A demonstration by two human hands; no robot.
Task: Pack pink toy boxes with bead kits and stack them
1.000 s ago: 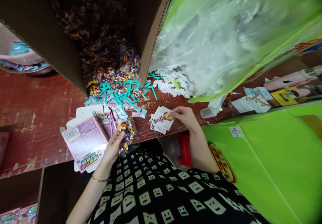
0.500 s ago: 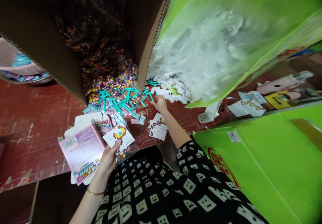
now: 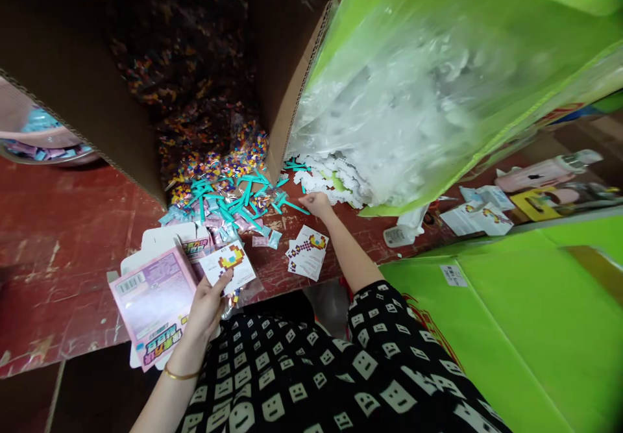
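My left hand (image 3: 207,309) is closed on a white printed card (image 3: 228,265) with a pixel picture, thumb on top. Under it shows a clear bag of small coloured pieces (image 3: 235,298). An open pink-and-purple box (image 3: 158,306) lies against that hand, its flaps spread. My right hand (image 3: 318,204) has its fingers pinched together just above the table. Beside its fingertips lies a teal stick (image 3: 296,208); whether anything is pinched is too small to tell. A pile of teal sticks (image 3: 248,193) lies left of it. Several printed cards (image 3: 307,252) lie fanned below the right hand.
A cardboard box (image 3: 292,89) on its side spills bags of coloured pieces (image 3: 233,157). Right of it, a green sack (image 3: 487,128) holds white jagged-edged pieces (image 3: 335,180). Small sachets (image 3: 267,237) lie on the red table (image 3: 117,196). A pink bottle (image 3: 549,170) lies far right.
My right hand has drawn back slightly right and toward me from the white pieces, its fingers now pinched. A teal stick now lies near its fingertips. My left hand still holds the card.
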